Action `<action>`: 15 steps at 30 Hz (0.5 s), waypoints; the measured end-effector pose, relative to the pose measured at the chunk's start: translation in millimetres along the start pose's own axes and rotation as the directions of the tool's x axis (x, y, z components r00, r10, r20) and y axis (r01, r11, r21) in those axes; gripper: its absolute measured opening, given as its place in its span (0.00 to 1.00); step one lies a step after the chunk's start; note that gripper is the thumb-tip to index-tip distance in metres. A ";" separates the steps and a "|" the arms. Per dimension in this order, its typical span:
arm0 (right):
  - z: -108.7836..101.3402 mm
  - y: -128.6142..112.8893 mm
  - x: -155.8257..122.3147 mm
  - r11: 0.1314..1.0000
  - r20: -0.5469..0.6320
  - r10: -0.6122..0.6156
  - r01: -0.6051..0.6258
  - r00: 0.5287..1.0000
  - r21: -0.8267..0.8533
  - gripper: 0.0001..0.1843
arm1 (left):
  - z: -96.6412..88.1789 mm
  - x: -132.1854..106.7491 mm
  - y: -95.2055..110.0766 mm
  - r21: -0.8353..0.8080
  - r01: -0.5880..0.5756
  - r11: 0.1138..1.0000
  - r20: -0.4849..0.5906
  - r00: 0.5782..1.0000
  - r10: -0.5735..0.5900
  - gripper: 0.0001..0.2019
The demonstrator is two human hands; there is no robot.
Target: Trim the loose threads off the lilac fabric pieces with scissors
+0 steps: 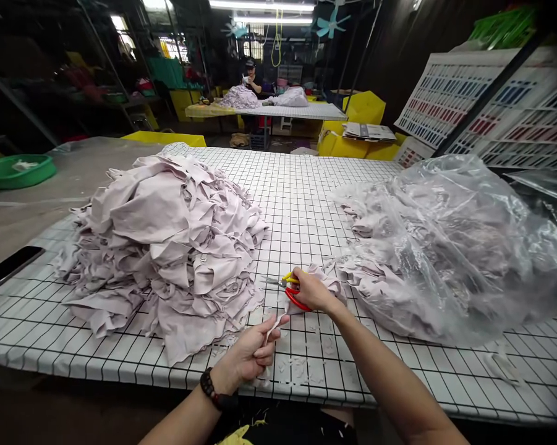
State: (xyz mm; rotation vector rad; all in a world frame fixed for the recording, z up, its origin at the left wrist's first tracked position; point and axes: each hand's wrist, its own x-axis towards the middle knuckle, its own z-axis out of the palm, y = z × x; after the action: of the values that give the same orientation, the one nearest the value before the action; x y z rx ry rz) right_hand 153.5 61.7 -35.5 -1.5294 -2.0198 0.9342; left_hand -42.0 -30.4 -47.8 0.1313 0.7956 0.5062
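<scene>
My left hand [255, 351] is closed on the end of a pale pink fabric piece [278, 321] near the table's front edge. In my right hand [311, 289] is a pair of scissors [278, 282] with one yellow and one red handle, its blades pointing left. The fabric runs from my left fingers up beneath the right hand, where part of it is hidden. A large heap of pale pink fabric pieces [167, 241] rises on the left. To the right, more such pieces lie in a clear plastic bag [445, 247].
The table has a white cloth with a black grid [297, 185]. Small scraps [297, 369] lie at the front. A phone [9, 269] and a green basin [18, 172] are at the left. Farther back, a person [253, 79] is behind another table [315, 111].
</scene>
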 end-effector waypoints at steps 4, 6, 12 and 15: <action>-22.0 -17.7 3.8 0.998 -0.119 -0.021 0.027 0.993 0.053 0.10 | 30.9 5.3 3.0 -0.080 -0.205 0.975 0.026 0.978 0.208 0.09; -35.7 -34.2 4.7 0.985 -0.227 -0.052 0.088 0.972 0.150 0.11 | 46.9 3.0 11.2 -0.085 -0.286 0.954 0.118 0.948 0.295 0.06; -53.8 -50.2 -15.1 0.898 -0.452 -0.033 0.224 0.892 0.378 0.15 | 68.3 -7.0 21.9 0.003 -0.370 0.929 0.200 0.911 0.362 0.14; -48.3 -28.2 -36.1 0.950 -0.359 0.053 0.064 0.932 0.306 0.13 | 68.5 -6.8 14.1 0.161 -0.451 0.878 0.173 0.889 0.425 0.19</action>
State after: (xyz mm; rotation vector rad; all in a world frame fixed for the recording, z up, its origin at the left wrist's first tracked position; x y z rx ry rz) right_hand 178.9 34.8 19.8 -1.3983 -1.5327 0.8466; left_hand -2.6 -16.3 8.8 0.5361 0.6825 0.8396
